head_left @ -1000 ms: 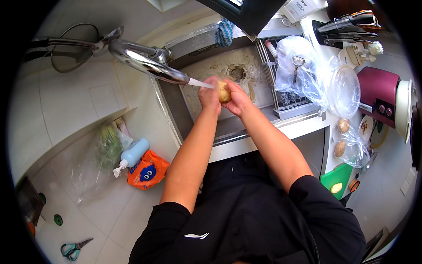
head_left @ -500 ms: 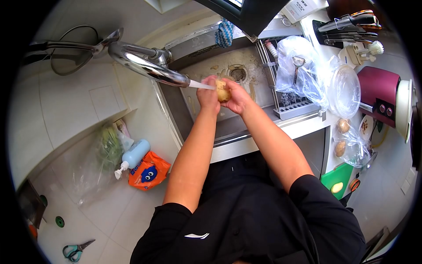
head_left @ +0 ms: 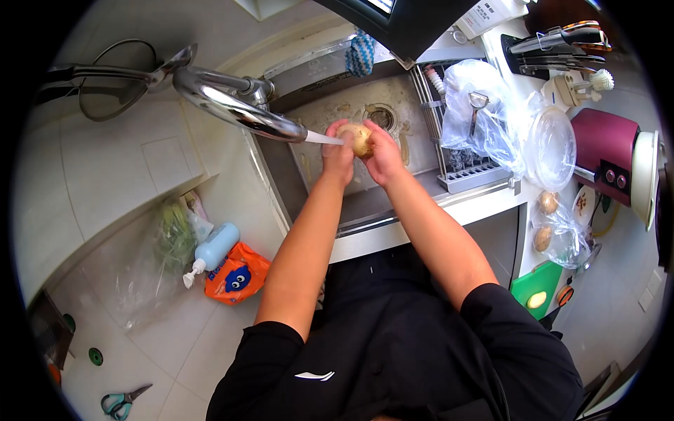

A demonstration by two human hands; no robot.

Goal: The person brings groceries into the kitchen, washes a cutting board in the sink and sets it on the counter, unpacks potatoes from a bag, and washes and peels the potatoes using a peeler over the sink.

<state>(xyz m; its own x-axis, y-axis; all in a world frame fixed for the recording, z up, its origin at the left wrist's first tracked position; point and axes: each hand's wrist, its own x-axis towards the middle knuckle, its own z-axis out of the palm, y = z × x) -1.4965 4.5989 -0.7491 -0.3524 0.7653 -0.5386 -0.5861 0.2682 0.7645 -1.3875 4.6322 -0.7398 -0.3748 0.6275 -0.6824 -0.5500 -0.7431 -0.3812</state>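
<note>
A pale yellow-brown potato [head_left: 361,140] is held between both hands over the sink [head_left: 330,112]. My left hand [head_left: 338,158] is closed on its left side, where water from the chrome faucet [head_left: 267,123] runs over the fingers. My right hand [head_left: 384,158] grips the potato from the right, fingers curled along its far side. Peel scraps lie on the wet sink floor around the drain [head_left: 381,118]. Parts of the fingers are blurred by the water.
Right of the sink stands a dish rack [head_left: 470,179] under a plastic bag [head_left: 474,77] with a peeler [head_left: 477,105] on it. Farther right are bagged potatoes [head_left: 544,238] and a green cutting board [head_left: 537,284]. A pump bottle [head_left: 217,245] and an orange packet [head_left: 239,274] stand at left.
Both hands have shifted slightly on the potato, and more of its surface shows between them. The water keeps running.
</note>
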